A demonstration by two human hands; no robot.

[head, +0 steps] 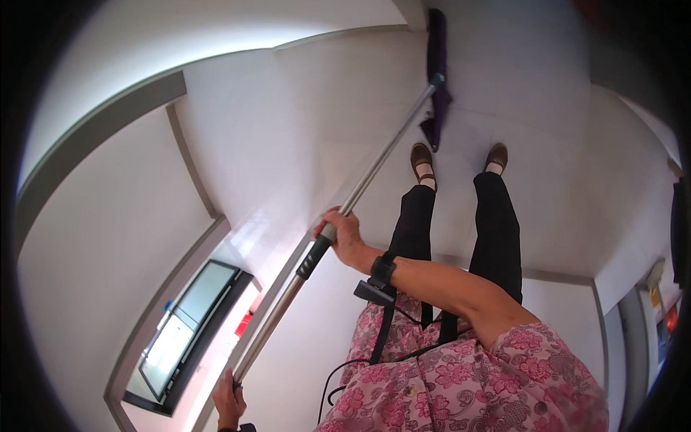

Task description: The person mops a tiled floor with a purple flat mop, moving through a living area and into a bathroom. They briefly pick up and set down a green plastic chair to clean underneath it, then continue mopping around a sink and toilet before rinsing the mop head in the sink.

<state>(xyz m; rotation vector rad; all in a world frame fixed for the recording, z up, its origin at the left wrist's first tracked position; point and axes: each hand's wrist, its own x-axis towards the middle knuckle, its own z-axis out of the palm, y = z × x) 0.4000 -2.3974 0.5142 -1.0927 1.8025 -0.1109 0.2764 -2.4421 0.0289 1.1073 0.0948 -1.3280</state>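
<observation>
A flat mop with a dark purple cloth head [438, 59] lies against the light tiled floor at the top of the view, beyond my brown shoes [421, 156]. Its telescopic metal pole [378, 162] runs down to the lower left. My right hand [343, 232] reaches across my body and is closed around the pole, just above its dark grip sleeve [314, 256]. At the pole's upper end, near the bottom edge of the view, my left hand [229, 398] holds it, partly cut off by the frame. The pole slants across the view, tilted.
A wall corner [413, 21] stands right beside the mop head. Grey skirting [191, 156] edges the white walls on the left. A dark-framed glass panel [186, 329] shows at lower left. More wall and a doorway [637, 324] are on the right. A black cable [329, 378] hangs by my floral top.
</observation>
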